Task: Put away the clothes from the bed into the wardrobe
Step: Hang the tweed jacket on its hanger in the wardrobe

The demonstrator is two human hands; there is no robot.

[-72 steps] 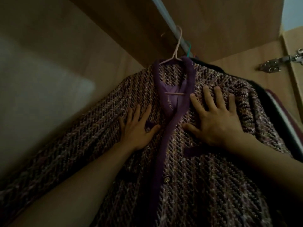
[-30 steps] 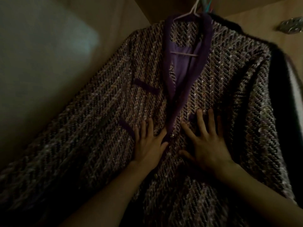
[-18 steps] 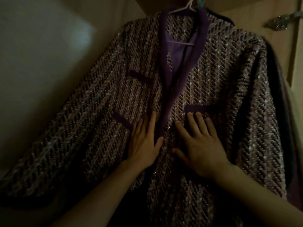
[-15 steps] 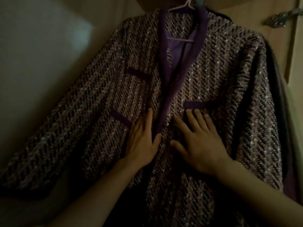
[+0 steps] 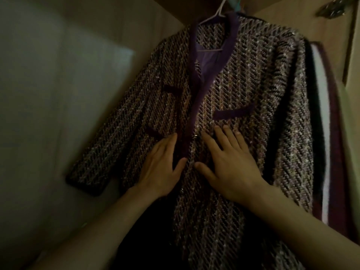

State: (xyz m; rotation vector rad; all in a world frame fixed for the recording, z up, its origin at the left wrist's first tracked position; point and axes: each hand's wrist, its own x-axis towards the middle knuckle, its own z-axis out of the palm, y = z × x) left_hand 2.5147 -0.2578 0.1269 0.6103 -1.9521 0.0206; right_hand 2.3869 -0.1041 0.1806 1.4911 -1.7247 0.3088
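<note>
A person's left hand [image 5: 159,168] and right hand [image 5: 228,164], both bare, with bare forearms [image 5: 302,227]; short fingernails [image 5: 226,126] show on the right.

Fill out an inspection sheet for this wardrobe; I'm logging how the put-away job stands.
Surface: no table in view; wardrobe side panel stands left of the clothes.
Job's things: tweed jacket with purple trim hangs on a white hanger.
Clutter: nothing seen.
Grippers: left hand and right hand lie flat on the jacket front, one on each side of the purple edge, fingers straight.
Cables: nothing seen.
Surroundings: other garments, dark and striped, hang to the jacket's right; metal hinge at top right; dim light.
</note>
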